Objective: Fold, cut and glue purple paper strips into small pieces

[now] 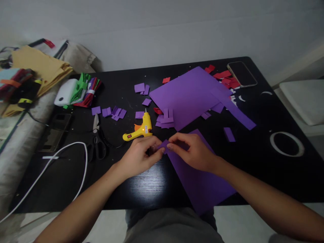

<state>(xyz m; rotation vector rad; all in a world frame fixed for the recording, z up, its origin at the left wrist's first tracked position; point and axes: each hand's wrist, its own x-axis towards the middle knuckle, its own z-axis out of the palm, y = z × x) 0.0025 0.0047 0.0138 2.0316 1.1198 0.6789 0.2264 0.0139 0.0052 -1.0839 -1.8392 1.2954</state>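
Note:
Between both hands is a small purple paper piece [165,145], pinched at its two sides. My left hand [144,152] grips its left side with thumb and fingers. On the other side, my right hand [191,148] pinches it, held above a purple sheet [199,182] that hangs slightly over the front edge. A yellow glue gun [141,128] lies just beyond my left hand. Past my fingers are small folded purple pieces [165,119] in a pile, beside a larger purple sheet [192,94].
Black-handled scissors [97,141] and a white cable [84,158] lie at the left. Bundled coloured strips [88,91] sit behind them. At the right are a phone [242,73], red scraps [226,78], a long purple strip [238,113] and a white ring [287,144].

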